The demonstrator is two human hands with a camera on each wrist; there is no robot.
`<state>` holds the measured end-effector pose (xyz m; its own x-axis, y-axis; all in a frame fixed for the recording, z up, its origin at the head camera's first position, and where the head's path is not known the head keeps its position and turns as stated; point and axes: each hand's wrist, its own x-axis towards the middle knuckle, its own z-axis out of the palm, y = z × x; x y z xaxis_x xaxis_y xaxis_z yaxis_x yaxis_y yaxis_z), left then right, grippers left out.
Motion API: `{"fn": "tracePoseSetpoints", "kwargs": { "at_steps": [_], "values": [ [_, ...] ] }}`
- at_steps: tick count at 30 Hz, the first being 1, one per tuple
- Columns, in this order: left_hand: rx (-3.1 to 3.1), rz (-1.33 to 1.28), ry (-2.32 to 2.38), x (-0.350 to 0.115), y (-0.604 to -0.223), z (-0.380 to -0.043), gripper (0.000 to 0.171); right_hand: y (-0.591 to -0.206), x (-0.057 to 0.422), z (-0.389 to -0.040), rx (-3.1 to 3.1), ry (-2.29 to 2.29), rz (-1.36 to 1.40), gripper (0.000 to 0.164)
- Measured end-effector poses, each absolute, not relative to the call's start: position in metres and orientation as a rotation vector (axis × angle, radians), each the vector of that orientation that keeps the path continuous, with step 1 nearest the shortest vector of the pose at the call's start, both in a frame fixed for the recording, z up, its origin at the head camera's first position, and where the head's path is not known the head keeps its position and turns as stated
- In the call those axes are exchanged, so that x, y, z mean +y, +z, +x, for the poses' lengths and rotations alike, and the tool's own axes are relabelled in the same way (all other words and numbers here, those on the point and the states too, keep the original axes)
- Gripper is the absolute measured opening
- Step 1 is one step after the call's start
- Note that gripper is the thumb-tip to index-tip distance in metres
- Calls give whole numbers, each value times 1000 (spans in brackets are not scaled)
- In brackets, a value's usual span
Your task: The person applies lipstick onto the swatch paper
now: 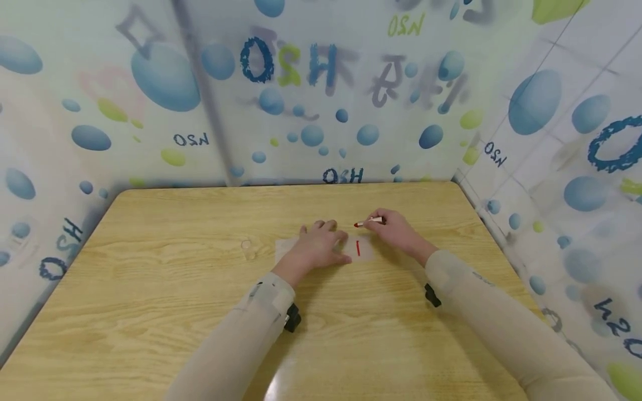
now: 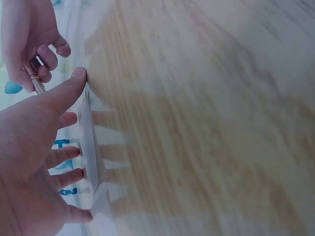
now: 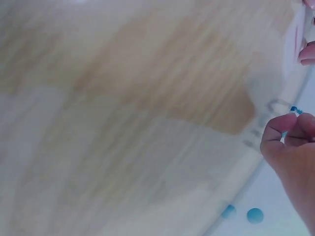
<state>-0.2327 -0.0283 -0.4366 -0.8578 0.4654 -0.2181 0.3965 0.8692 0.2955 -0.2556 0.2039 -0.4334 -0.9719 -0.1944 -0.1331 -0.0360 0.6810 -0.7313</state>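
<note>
A small sheet of white paper (image 1: 368, 253) lies on the wooden table, with one short red stroke (image 1: 358, 248) drawn near its right end. My left hand (image 1: 321, 246) rests on the sheet with its fingers spread, covering the middle of it. In the left wrist view its fingertips press along the paper (image 2: 90, 152). My right hand (image 1: 393, 228) pinches a red marker (image 1: 368, 222) between thumb and fingers. The marker's red tip points left, beyond the far edge of the paper. The right wrist view shows the right hand (image 3: 290, 140) with bent fingers, the marker mostly hidden.
A small clear object (image 1: 248, 249) lies on the table (image 1: 175, 278) to the left of the paper. Walls (image 1: 301, 111) printed with blue and green drops stand behind and to the right of the table.
</note>
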Motion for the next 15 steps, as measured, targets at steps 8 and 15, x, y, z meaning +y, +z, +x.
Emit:
{"fn": "tracePoseSetpoints", "kwargs": {
  "at_steps": [8, 15],
  "values": [
    [2736, 671, 430, -46, -430, -238, 74, -425, 187, -259, 2654, -1161, -275, 26],
    [2764, 650, 381, -73, -428, -238, 67, -428, 168, -258, 2637, -1102, -384, 24]
  ]
}}
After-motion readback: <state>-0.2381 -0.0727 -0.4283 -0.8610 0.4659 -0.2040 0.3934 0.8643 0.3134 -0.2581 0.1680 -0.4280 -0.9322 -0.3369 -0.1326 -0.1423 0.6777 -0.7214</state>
